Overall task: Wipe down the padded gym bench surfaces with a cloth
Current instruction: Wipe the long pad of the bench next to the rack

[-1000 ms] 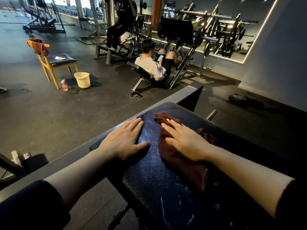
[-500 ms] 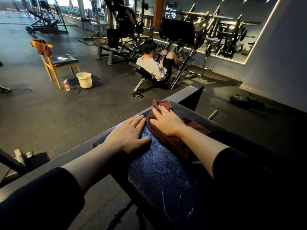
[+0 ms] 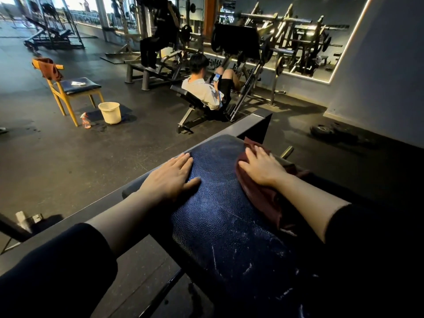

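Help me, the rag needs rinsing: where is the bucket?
In the head view, the cream plastic bucket stands on the dark floor at upper left, beside the wooden chair, with a small spray bottle just left of it.

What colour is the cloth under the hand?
Dark reddish-brown, maroon. The head view shows the cloth best, under the right hand.

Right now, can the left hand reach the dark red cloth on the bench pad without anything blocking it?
Probably yes. The left hand lies flat on the bench pad, and only bare pad separates it from the cloth, which the right hand presses down.
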